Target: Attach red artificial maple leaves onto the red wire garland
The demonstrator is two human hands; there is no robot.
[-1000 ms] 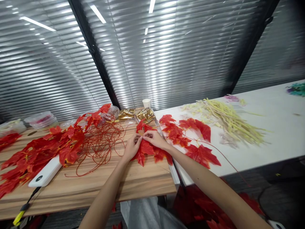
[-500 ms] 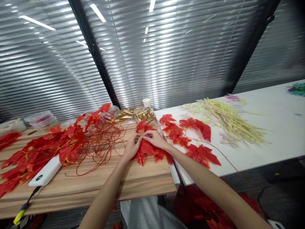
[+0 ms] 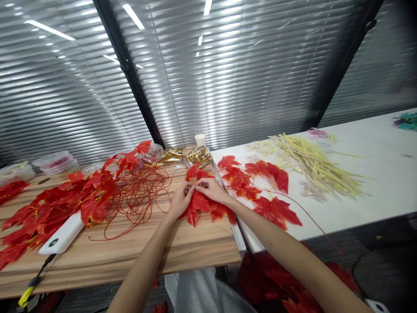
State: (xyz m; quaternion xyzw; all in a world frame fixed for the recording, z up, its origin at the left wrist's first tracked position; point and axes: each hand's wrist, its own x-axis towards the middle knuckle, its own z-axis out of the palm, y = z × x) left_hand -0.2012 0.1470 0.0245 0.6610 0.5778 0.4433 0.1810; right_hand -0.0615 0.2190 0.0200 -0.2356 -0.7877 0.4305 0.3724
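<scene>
My left hand (image 3: 181, 199) and my right hand (image 3: 211, 189) meet fingertip to fingertip over the wooden table, both closed in a pinch on a red artificial maple leaf (image 3: 199, 201). The exact spot they grip, perhaps stem or cord, is hidden by the fingers. More red leaves lie under and beside the right wrist. Thin red cord (image 3: 140, 191) lies in a loose tangle left of my hands. To the right, several strung maple leaves (image 3: 275, 212) rest on the white table, and a single cord runs from them past its front edge.
A big pile of red leaves (image 3: 61, 204) covers the wooden table's left, beside a white power bank (image 3: 63, 234) with a cable. Gold foil packets (image 3: 198, 156) and a paper cup (image 3: 200, 140) stand behind. Yellow stems (image 3: 319, 167) lie on the white table (image 3: 384, 187). Red leaves (image 3: 276, 278) sit below the tables.
</scene>
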